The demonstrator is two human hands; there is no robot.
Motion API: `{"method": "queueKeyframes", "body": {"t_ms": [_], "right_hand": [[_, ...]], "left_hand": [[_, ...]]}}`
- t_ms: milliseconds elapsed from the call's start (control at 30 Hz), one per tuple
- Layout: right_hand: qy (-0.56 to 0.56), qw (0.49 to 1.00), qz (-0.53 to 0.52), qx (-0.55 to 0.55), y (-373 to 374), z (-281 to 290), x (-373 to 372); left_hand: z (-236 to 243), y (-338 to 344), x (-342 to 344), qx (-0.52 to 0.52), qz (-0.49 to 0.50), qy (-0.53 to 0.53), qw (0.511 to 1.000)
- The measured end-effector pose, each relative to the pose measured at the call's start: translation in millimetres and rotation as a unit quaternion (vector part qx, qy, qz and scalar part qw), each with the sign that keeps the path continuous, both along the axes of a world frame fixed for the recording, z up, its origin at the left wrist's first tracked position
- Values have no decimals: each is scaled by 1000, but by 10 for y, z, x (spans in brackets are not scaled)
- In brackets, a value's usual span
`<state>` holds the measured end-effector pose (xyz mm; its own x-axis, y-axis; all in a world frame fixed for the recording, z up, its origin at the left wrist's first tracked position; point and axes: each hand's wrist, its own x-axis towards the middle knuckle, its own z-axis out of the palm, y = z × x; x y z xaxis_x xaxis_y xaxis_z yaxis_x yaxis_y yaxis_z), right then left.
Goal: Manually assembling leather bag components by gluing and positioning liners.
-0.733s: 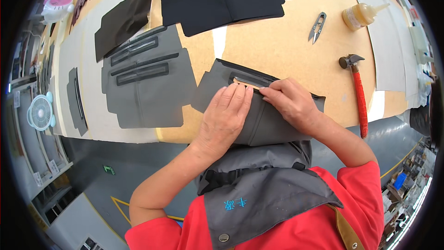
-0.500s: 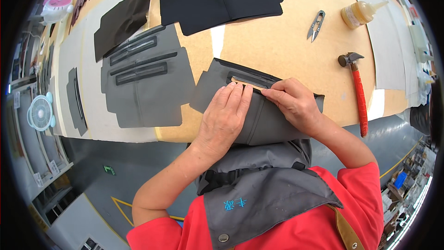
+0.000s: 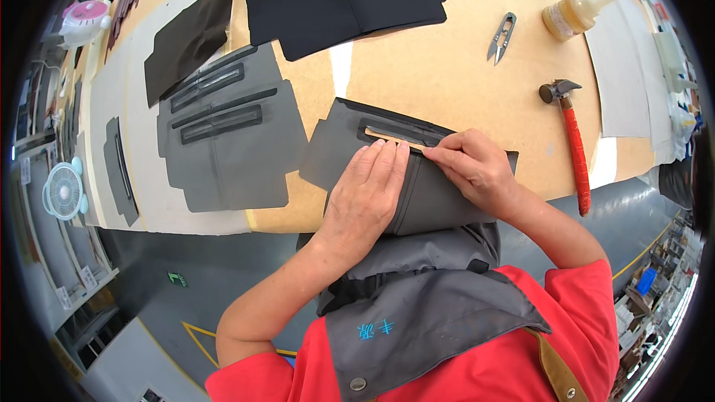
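A grey fabric panel [image 3: 439,199] with a long slot cut in it lies at the table's front edge, partly under both hands. Black strips border the slot [image 3: 382,134], and the tan tabletop shows through it. My left hand [image 3: 363,197] rests flat on the panel, fingers stretched out together, tips at the slot's near edge. With thumb and forefinger, my right hand [image 3: 477,171] pinches the black edging at the slot's right end. Fingers cover part of that near edge.
Grey slotted panels [image 3: 231,167] lie to the left, below a dark brown piece [image 3: 190,45]. Black panels [image 3: 346,4] are stacked at the back. On the right are thread snips [image 3: 502,39], a glue bottle [image 3: 570,18] and a red-handled hammer [image 3: 572,141].
The view has shifted slightly, so the table things sit a little further left. Both hands keep nearly the same place on the panel, the right one still pinching the edging.
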<state>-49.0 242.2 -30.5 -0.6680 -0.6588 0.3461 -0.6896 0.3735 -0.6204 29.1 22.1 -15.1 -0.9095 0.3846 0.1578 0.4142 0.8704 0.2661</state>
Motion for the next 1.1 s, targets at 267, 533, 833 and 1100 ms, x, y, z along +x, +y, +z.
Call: {"method": "queueKeyframes", "body": {"t_ms": [267, 533, 833, 1100], "right_hand": [[127, 988, 76, 51, 43, 37, -48], [161, 980, 94, 76, 48, 44, -17], [117, 988, 86, 56, 83, 36, -34], [167, 976, 115, 76, 88, 52, -39]], "left_hand": [[48, 1, 10, 30, -4, -28, 999], [17, 75, 66, 3, -16, -9, 1000], [-17, 108, 74, -7, -13, 5, 1000], [5, 112, 82, 3, -14, -5, 1000]]}}
